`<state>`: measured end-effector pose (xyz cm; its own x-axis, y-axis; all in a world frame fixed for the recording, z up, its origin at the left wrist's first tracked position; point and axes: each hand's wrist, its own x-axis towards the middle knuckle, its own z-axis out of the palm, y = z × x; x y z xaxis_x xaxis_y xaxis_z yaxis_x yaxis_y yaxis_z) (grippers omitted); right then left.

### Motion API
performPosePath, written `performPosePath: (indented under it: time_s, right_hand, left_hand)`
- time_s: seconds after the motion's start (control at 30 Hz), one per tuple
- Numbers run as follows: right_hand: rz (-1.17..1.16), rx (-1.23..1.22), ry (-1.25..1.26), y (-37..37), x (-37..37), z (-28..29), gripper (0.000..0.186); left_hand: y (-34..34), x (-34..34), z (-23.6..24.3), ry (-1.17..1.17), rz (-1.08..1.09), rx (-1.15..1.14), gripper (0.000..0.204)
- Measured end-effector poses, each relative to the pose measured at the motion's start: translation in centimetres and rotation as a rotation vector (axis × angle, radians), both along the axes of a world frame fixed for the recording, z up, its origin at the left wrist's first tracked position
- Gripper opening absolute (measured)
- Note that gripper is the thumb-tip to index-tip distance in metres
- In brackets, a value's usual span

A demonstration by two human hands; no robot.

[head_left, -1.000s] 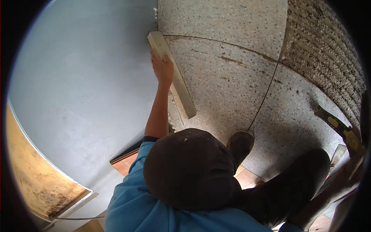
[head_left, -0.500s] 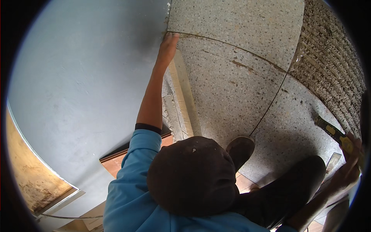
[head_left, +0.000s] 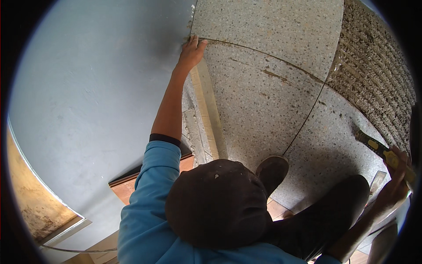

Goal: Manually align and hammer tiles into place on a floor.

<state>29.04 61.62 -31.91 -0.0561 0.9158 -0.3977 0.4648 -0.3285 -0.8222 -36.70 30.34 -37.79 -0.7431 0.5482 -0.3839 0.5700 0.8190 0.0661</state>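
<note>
My left hand [head_left: 191,53] reaches far forward, fingers stretched out and thumb apart. It touches the spot where a joint between speckled tiles [head_left: 259,101] meets the grey wall [head_left: 101,79]. Just below it, a long pale strip [head_left: 205,101] runs back along the wall's foot. At the right edge my right hand [head_left: 398,176] is closed around a black-and-yellow tool handle [head_left: 376,146], whose butt points up and left over the tiles. The tool's other end is hidden by the hand and the dark rim of the picture.
Combed grey mortar [head_left: 373,66] lies beyond the tiles at the upper right. A dark cap [head_left: 215,202] blocks the lower middle, with a shoe [head_left: 272,174] beside it on the tiles. A reddish-brown board [head_left: 125,189] leans by the wall, and a flat metal piece [head_left: 377,182] lies near my right hand.
The fingers of my left hand have lifted and spread slightly at the tile corner. My right hand keeps the handle in nearly the same place. The view has shifted a little.
</note>
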Motion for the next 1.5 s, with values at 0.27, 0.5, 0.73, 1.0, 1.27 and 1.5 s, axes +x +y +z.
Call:
performPosePath:
  time_s: [0.27, 0.5, 0.73, 1.0, 1.27, 1.5]
  right_hand:
    - [0.021, 0.096, -0.012, -1.0, -2.0, 1.6, 0.055]
    - [0.201, 0.357, -0.090, -3.4, -4.6, 5.2, 0.033]
    - [0.318, 0.527, -0.134, -3.2, -5.0, 4.8, 0.024]
    - [0.559, 0.609, -0.167, -2.4, -4.0, 4.6, 0.033]
    - [0.292, 0.514, -0.122, -3.7, -5.0, 4.6, 0.023]
    - [0.256, 0.469, -0.061, -3.9, -5.2, 5.0, 0.023]
  left_hand:
    - [0.1, 0.6, 0.3, 0.028, -0.010, 0.013, 0.086]
    - [3.7, 13.3, -0.1, 0.187, -0.404, 0.013, 0.071]
    - [9.4, 29.4, -3.3, 0.047, -0.755, 0.312, 0.068]
    - [10.9, 31.7, -4.1, 0.044, -0.842, 0.359, 0.062]
    - [10.8, 32.3, -4.2, 0.082, -0.809, 0.354, 0.061]
    - [10.4, 32.2, -4.1, 0.088, -0.796, 0.344, 0.058]
